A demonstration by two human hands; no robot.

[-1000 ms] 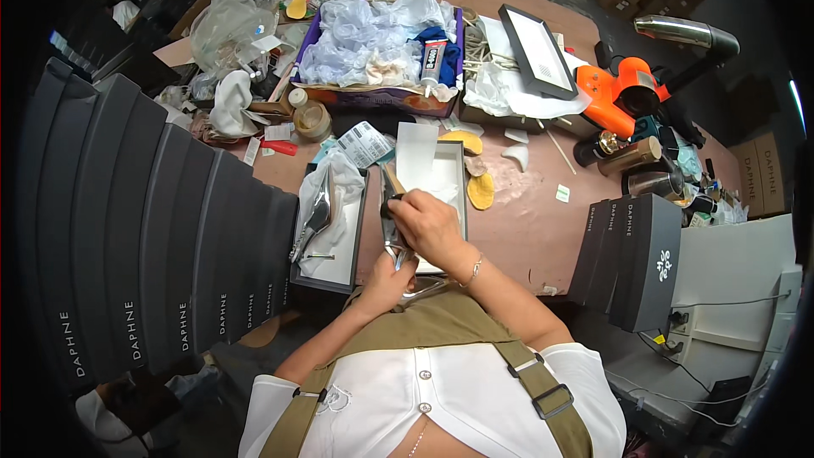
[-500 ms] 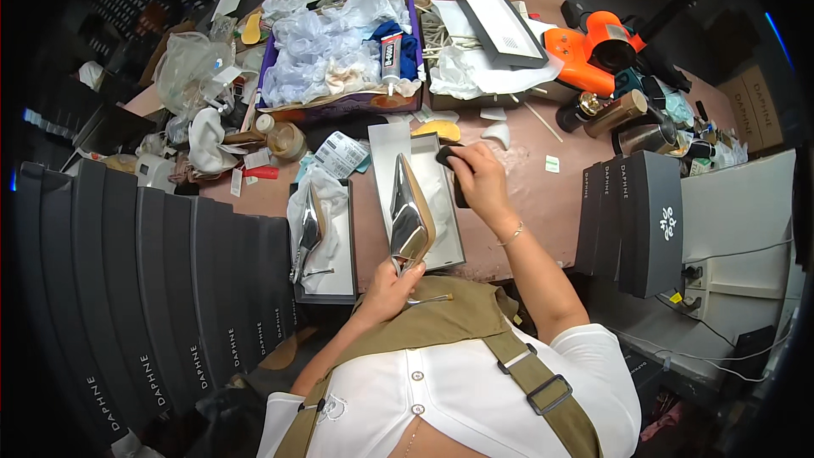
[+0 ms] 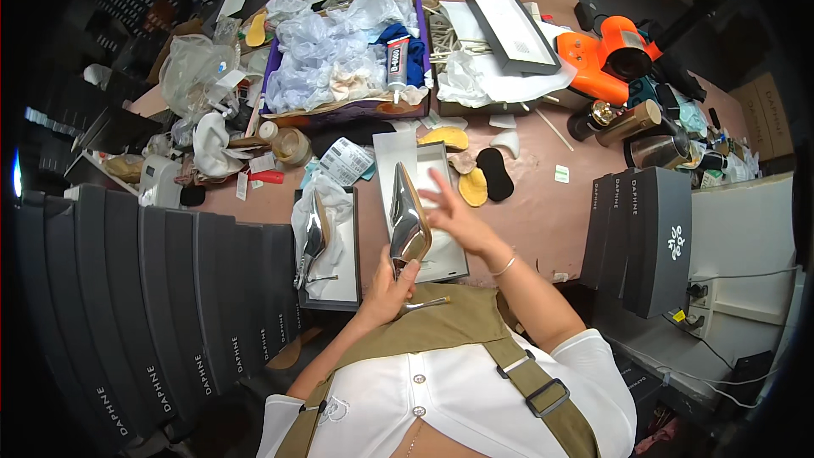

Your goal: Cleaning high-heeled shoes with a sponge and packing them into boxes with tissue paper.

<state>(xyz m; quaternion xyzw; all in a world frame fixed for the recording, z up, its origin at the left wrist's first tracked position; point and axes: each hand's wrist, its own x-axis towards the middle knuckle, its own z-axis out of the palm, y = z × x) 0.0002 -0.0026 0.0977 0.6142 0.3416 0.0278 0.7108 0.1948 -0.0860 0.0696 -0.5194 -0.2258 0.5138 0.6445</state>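
Note:
My left hand [image 3: 392,288] is closed around the heel end of a silver pointed high-heeled shoe [image 3: 410,222], its toe pointing away from me. Beside the shoe's right side is my right hand [image 3: 456,219], fingers spread and nothing held; whether its fingertips touch the shoe I cannot tell. Under both sits an open shoebox [image 3: 447,266] with white paper inside. To the left, a second silver shoe [image 3: 315,229] lies on tissue in another open box [image 3: 354,246]. A black figure-eight pad [image 3: 495,174] and a yellow pad [image 3: 472,187] rest on the table beyond my right hand.
Dark shoeboxes [image 3: 178,280] stand in a row at left, others [image 3: 649,242] at right. At the back are a purple box [image 3: 275,76] of crumpled tissue with a glue tube [image 3: 397,64], an orange tool [image 3: 593,68], a grey box lid [image 3: 510,30] and a jar [image 3: 291,146].
My right hand has let go of the black pad, which now lies flat on the table. That hand has moved left and nearer, to the shoe. The left hand keeps its hold.

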